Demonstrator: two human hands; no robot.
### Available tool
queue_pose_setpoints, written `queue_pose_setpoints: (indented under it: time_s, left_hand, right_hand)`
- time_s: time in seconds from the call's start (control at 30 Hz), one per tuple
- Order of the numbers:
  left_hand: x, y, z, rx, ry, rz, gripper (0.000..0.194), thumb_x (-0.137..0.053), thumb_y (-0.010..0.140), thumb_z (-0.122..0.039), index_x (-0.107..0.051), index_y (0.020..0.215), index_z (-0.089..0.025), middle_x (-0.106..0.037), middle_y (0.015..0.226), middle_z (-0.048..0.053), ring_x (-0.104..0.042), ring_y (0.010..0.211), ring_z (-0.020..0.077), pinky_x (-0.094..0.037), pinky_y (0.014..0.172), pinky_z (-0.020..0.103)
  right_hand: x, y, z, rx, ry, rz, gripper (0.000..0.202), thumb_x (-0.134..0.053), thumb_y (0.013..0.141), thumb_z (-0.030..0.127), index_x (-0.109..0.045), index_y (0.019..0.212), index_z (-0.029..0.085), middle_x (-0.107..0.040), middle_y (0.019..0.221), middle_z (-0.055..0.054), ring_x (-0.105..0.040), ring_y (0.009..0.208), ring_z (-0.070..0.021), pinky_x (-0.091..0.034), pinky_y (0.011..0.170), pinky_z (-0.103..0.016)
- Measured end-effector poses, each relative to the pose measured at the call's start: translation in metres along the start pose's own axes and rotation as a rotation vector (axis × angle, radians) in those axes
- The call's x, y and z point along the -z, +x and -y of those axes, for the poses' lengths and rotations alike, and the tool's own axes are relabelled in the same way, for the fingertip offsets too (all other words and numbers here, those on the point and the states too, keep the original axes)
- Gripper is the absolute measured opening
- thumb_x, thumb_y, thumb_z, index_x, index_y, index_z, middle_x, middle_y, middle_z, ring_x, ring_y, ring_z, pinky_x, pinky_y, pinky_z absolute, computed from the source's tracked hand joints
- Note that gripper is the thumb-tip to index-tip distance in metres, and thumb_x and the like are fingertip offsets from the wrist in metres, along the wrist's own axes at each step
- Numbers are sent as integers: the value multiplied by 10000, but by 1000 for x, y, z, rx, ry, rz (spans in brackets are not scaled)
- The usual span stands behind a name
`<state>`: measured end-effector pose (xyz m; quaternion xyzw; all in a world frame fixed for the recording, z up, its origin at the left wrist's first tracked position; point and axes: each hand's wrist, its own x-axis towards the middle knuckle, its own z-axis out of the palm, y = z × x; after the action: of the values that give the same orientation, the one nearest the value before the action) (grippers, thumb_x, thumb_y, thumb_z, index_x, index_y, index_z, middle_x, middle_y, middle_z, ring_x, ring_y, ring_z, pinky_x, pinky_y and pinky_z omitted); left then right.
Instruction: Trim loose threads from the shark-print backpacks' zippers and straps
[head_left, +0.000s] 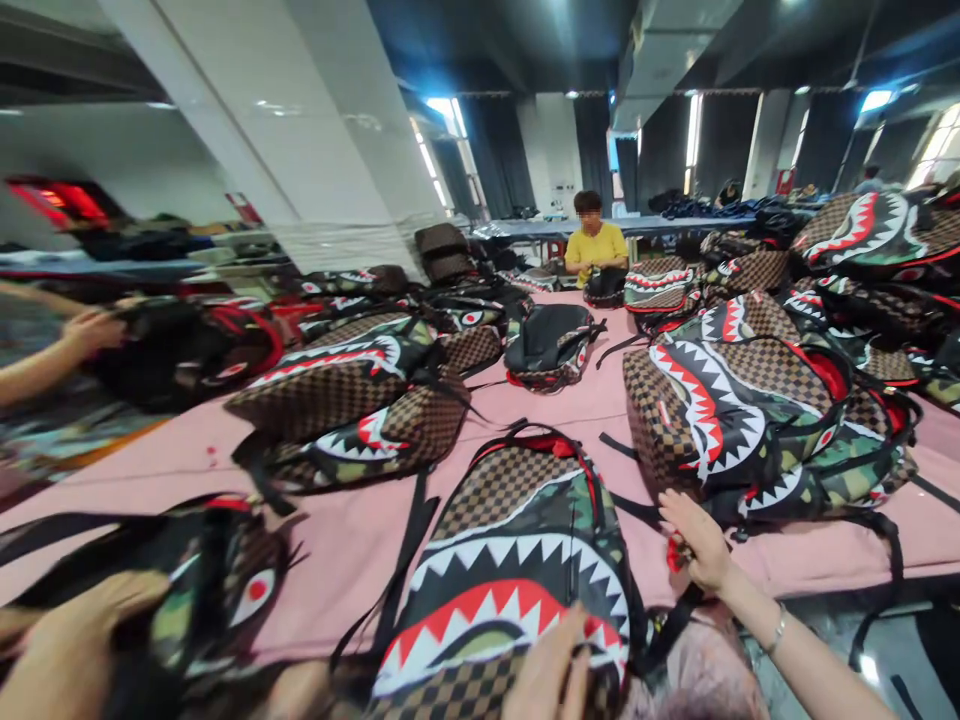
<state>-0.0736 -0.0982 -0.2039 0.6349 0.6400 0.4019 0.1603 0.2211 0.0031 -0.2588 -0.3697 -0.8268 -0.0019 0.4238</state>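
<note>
A backpack (517, 560) with a brown check, camouflage and a toothed shark mouth lies on the pink table cover right in front of me. On its lower front rests my left hand (551, 665), fingers slightly apart and blurred. To the right, my right hand (697, 540), with a bracelet at the wrist, is raised beside the bag, close to a dark strap (675, 620). Between its fingers and thumb sits a small red item (678, 552), too small to name. At lower left, another person's hand (97, 630) is on a dark backpack (202, 570).
Stacked shark-mouth backpacks (720, 410) lie to the right, more backpacks (352, 390) to the left. A black-backed bag (547, 340) is farther off. Across the table sits a person in yellow (596, 245). Another arm (60, 350) reaches in at far left. Loose straps trail over the cover.
</note>
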Motion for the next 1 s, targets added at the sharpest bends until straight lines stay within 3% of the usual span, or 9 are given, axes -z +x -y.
queue_pose_setpoints:
  time_s: [0.1,0.2,0.3,0.4,0.53,0.7,0.8,0.9,1.0]
  left_hand:
    - [50,7,39,29,154,-78,457,-443,749,-454,-575,1109,-206,-604,1139,106,-532,1087,270,-377,984,426]
    - [100,10,99,352,311,-126,526,-400,745,-479,-541,1113,-131,-569,1182,153,-490,1135,301,-351,985,450]
    - [107,-5,133,651,203,23,564,-353,767,-488,-502,1154,-105,-549,1219,154,-453,1183,287,-350,988,426]
    - [75,-27,112,759,157,101,563,-314,807,-514,-453,1217,-155,-536,1249,114,-449,1192,252,-367,975,372]
    - [25,-51,38,650,101,452,606,-356,807,-511,-365,1274,-125,-611,1134,133,-567,1052,246,-446,846,328]
    - [5,-39,-9,334,228,837,393,-374,807,-486,-625,777,-185,-685,725,76,-640,744,240,-444,664,296]
    - [1,-6,-2,326,202,714,387,-397,782,-529,-627,723,-224,-678,700,43,-633,731,236,-444,672,304]
    - [-15,17,17,458,77,309,414,-377,788,-522,-618,940,-221,-678,895,53,-617,859,238,-448,786,338]
    - [-41,9,37,523,-29,-38,550,-315,818,-510,-484,1203,-155,-539,1217,119,-484,1131,268,-373,948,392]
  right_hand:
    - [-22,-17,-25,14,3,338,522,-365,724,61,-512,1208,190,-533,1253,-54,-453,1191,-194,-386,997,-419]
    - [-14,-50,-66,-206,-94,408,504,-354,718,23,-577,1125,216,-592,1177,-66,-541,1099,-196,-469,903,-359]
    - [9,-72,-96,-267,-79,473,465,-370,730,48,-603,1077,252,-593,1179,-26,-541,1098,-204,-472,888,-352]
    - [23,-77,-106,-319,-37,534,442,-410,709,71,-618,1055,252,-575,1204,-3,-539,1098,-207,-454,901,-331]
    - [25,-79,-99,-483,-27,520,447,-449,690,92,-593,1090,230,-609,1150,-47,-604,976,-227,-465,849,-339]
    - [56,-118,-68,-766,-70,347,369,-409,751,128,-571,1080,173,-649,1037,-96,-604,953,-231,-453,839,-357]
    - [88,-146,-38,-926,-84,183,306,-380,818,201,-569,1056,176,-661,988,-97,-615,925,-240,-462,812,-373]
    - [112,-156,-11,-1005,-28,27,319,-345,878,323,-570,1056,186,-650,1033,-94,-601,966,-232,-445,858,-373]
    - [115,-143,-4,-1006,92,-55,357,-367,878,417,-580,1071,204,-635,1082,-71,-596,975,-214,-438,884,-362]
